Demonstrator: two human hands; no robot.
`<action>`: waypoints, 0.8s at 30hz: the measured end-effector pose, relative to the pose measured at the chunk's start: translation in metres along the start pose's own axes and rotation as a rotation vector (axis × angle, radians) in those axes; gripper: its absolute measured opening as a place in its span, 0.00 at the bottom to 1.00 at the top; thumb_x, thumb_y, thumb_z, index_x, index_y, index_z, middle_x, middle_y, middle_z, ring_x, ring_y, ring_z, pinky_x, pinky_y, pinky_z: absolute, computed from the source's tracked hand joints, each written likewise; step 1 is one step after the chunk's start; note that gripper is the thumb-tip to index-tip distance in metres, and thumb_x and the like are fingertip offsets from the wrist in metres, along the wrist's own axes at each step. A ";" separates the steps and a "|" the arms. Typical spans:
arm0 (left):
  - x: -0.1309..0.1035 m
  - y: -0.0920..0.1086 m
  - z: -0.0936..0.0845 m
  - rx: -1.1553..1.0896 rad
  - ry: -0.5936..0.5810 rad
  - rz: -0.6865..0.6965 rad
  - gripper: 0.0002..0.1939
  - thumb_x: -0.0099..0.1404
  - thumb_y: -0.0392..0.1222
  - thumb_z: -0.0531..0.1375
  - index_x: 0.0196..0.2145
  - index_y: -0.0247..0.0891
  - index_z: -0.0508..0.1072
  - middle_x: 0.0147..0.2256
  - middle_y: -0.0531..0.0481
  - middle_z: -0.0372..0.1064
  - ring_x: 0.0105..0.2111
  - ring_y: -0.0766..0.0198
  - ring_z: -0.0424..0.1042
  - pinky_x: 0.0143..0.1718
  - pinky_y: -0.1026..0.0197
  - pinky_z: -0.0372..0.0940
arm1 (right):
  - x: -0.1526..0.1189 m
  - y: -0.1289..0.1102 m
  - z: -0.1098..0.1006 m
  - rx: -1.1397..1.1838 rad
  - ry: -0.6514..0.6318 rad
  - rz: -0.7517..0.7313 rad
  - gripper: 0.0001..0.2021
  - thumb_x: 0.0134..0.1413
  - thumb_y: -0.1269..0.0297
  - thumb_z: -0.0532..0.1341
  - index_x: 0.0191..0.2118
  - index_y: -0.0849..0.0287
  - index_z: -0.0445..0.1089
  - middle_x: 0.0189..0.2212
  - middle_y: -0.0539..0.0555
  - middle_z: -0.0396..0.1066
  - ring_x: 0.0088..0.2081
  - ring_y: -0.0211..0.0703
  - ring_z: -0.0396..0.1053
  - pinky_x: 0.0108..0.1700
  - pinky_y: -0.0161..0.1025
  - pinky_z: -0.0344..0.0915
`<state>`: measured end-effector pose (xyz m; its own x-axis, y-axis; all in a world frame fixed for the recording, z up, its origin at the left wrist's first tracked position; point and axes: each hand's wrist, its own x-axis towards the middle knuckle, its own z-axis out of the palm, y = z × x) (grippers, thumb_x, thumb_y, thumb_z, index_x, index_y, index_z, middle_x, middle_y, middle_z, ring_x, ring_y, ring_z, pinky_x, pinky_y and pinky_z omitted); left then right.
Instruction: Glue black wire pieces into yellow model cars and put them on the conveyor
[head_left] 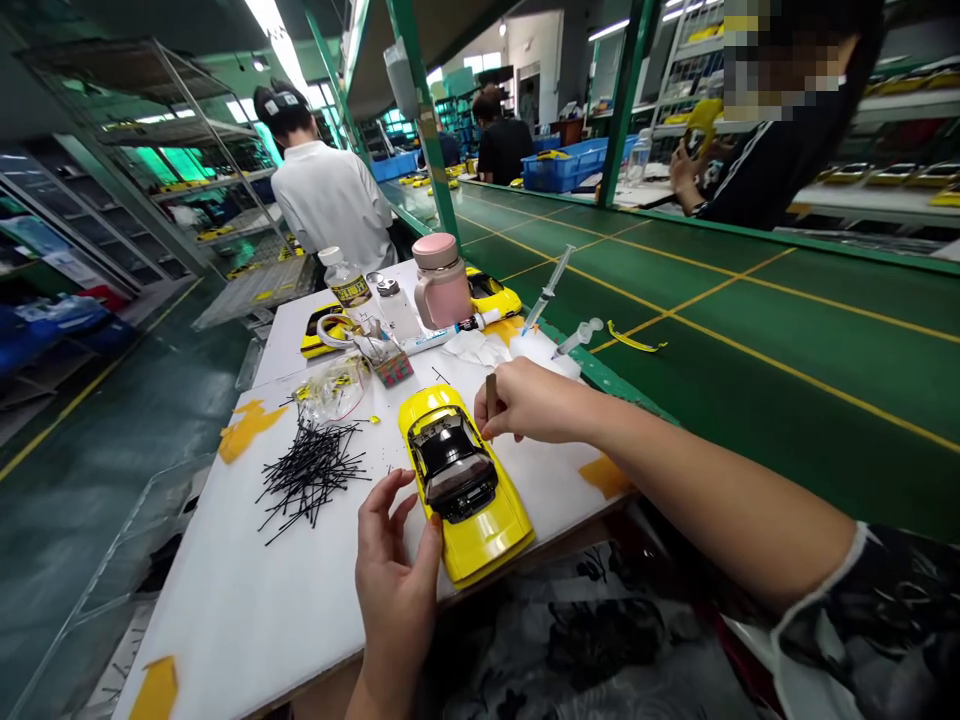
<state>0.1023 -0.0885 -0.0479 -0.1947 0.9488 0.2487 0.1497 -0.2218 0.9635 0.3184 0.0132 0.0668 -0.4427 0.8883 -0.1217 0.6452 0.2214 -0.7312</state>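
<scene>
A yellow model car [487, 535] with a dark cabin lies on the white work surface in front of me. My left hand [397, 555] curls around its left side, with the thumb and fingertips touching the body. On the car's other side, my right hand [517, 405] is closed around a slim, flat brownish tool [491, 396]; its tip is hidden by the fingers near the window edge. To the left lies a pile of thin black sticks [311, 475]. Behind it sits a clear plastic bag [334, 388] with small yellow parts.
A pink mug [441, 285], a labelled bottle [349, 280], a marker [480, 320] and two syringes [549, 288] stand or lie at the back. A green conveyor [720, 350] runs along the right, carrying a yellow strip [636, 340]. Co-workers [330, 190] sit beyond.
</scene>
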 end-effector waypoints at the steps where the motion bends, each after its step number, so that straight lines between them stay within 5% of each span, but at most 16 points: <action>1: 0.000 0.000 0.000 0.001 0.001 0.004 0.26 0.64 0.47 0.68 0.58 0.46 0.68 0.60 0.44 0.66 0.61 0.53 0.68 0.63 0.51 0.66 | 0.000 0.000 0.000 -0.002 -0.002 -0.004 0.06 0.49 0.79 0.67 0.26 0.64 0.77 0.28 0.52 0.79 0.22 0.33 0.69 0.21 0.29 0.63; 24: -0.001 0.001 0.000 -0.001 0.003 0.012 0.26 0.65 0.47 0.68 0.59 0.45 0.68 0.59 0.43 0.67 0.61 0.53 0.68 0.62 0.51 0.67 | -0.002 -0.001 -0.002 0.004 -0.005 -0.016 0.05 0.50 0.78 0.68 0.27 0.64 0.78 0.25 0.50 0.78 0.22 0.32 0.69 0.23 0.29 0.64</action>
<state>0.1032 -0.0896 -0.0471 -0.1957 0.9454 0.2606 0.1510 -0.2335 0.9606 0.3198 0.0117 0.0691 -0.4562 0.8826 -0.1139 0.6360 0.2338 -0.7354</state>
